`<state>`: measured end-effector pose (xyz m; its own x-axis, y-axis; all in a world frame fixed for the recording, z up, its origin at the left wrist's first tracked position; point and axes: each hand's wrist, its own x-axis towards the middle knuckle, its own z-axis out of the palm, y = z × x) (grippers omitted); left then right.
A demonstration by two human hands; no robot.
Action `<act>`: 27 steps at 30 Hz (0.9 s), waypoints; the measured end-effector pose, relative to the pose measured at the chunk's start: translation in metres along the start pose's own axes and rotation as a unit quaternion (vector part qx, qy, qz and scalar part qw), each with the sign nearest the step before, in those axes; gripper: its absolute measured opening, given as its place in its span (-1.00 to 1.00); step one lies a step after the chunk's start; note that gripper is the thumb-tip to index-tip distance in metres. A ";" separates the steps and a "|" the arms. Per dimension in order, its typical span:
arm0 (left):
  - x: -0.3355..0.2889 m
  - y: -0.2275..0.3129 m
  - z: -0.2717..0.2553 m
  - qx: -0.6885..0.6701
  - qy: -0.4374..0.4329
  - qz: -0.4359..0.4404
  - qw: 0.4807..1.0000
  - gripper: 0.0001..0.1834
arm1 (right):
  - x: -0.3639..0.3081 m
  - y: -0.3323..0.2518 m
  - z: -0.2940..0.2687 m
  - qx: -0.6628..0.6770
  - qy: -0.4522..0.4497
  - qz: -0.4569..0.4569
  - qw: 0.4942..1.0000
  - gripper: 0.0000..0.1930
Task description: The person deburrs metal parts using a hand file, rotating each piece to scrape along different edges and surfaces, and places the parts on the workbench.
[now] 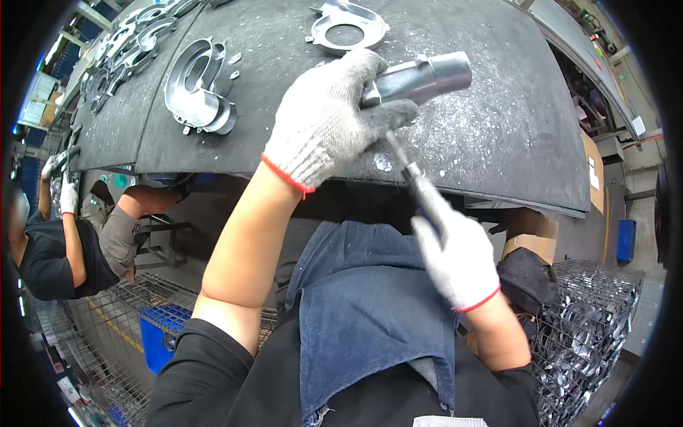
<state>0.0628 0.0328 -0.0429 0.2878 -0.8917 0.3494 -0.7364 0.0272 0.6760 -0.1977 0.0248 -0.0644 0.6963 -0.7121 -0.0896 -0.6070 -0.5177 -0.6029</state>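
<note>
My left hand (320, 117), in a white knit glove with a red cuff, is closed around a silver metal casting (430, 77) over the workbench. The casting's round tube end points to the right; the rest is hidden by the glove. In a matching glove, my right hand (455, 256) grips the dark handle of a slim grey file (398, 151). The file's tip reaches up to the casting just below my left fingers; whether it touches the metal is hidden. A similar curved casting (203, 89) lies to the left, and another casting (345, 32) lies beyond my left hand.
The dark workbench (519, 142) is strewn with pale metal flakes. More castings (124, 53) pile up at its far left. A co-worker (60, 242) works at the left edge. A wire basket (587, 334) full of metal parts and a cardboard box (530, 245) stand at right.
</note>
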 end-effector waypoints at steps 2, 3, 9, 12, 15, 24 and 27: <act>-0.005 0.016 0.001 0.001 -0.005 -0.031 1.000 -0.44 | -0.009 0.001 0.018 0.096 -0.005 0.021 0.995 -0.35; -0.004 0.018 0.003 0.023 -0.013 -0.006 1.000 -0.44 | -0.011 0.007 0.026 0.175 -0.018 0.023 0.984 -0.35; -0.004 -0.003 0.024 -0.317 0.032 -0.044 0.947 -0.60 | 0.005 0.014 -0.009 0.700 -0.112 0.154 0.689 0.01; -0.001 -0.040 0.034 -0.371 0.079 -0.024 0.925 -0.44 | 0.006 0.026 -0.050 0.623 -0.012 0.123 0.773 0.00; 0.008 -0.035 0.018 -0.391 0.161 0.092 0.902 -0.24 | 0.016 0.015 -0.067 0.448 0.018 0.139 0.883 -0.08; -0.004 -0.015 -0.002 -0.171 -0.028 -0.028 0.984 -0.52 | 0.015 0.017 -0.056 0.279 0.011 0.021 0.960 -0.11; 0.000 -0.014 -0.015 -0.051 -0.154 -0.042 0.986 -0.50 | 0.012 0.017 -0.053 0.225 0.052 -0.013 0.973 -0.25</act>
<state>0.0825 0.0394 -0.0426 0.1331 -0.9874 0.0861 -0.6473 -0.0208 0.7619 -0.2198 -0.0175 -0.0333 0.6526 -0.7577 -0.0039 -0.3446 -0.2922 -0.8921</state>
